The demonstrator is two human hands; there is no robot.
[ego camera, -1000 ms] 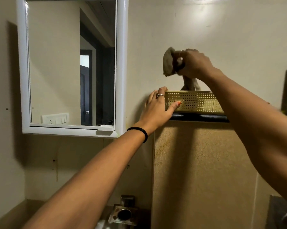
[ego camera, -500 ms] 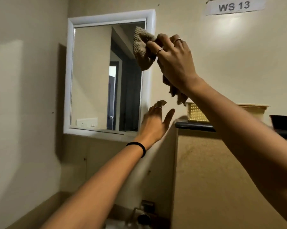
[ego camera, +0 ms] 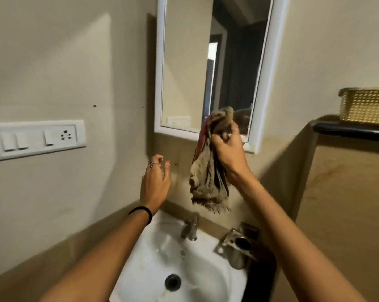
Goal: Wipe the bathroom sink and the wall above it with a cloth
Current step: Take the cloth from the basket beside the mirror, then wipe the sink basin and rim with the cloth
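Observation:
My right hand [ego camera: 228,152] grips a bunched brown cloth [ego camera: 208,179] with a red stripe; the cloth hangs down in front of the mirror's lower right corner, above the sink. My left hand [ego camera: 155,179] is raised beside it, fingers loosely curled and holding nothing, close to the beige wall [ego camera: 179,153] under the mirror. The white sink [ego camera: 153,269] sits below, with a metal tap [ego camera: 190,228] at its back and a dark drain [ego camera: 172,282] in the bowl.
A white-framed mirror [ego camera: 269,68] hangs on the wall. A switch and socket plate [ego camera: 34,138] is on the left wall. A steel cup holder [ego camera: 238,247] stands right of the tap. A gold woven basket [ego camera: 366,104] rests on a dark ledge [ego camera: 347,128] at right.
The view has dropped from the mirror top and ledge to the sink. My right hand has come down with the cloth from the mirror's upper corner to its lower corner. My left hand has lowered too.

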